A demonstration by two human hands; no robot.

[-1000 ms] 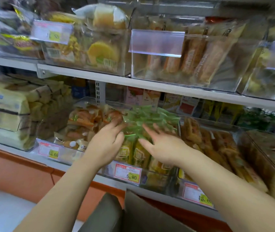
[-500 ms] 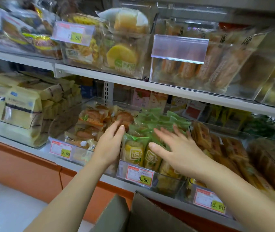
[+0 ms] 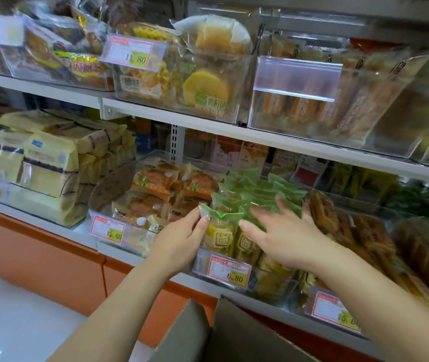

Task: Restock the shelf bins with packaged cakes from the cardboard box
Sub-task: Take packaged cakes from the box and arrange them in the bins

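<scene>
Fingers (image 3: pixel 195 216) of the left hand (image 3: pixel 179 239) pinch a green-topped yellow cake packet (image 3: pixel 220 239) at the front of the clear plastic bin (image 3: pixel 200 262), right hand (image 3: pixel 286 236) spread open on those behind.

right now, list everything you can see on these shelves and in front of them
green-topped cake packs: many, green and yellow, clear bin, middle of lower shelf
orange bun packs: several, orange-brown, bin to their left
pale cake bags: many, pale yellow, lower shelf far left
brown pastry packs: several, brown, bins to the right
round cake packs: a few, yellow, upper shelf bin
long bread packs: several, brown, upper shelf right
price tags: several, red-edged white and yellow, bin fronts
cardboard box: one, brown, open, bottom centre
left hand: one, pinches the front green-topped pack's corner
right hand: one, open, fingers spread over those packs
</scene>
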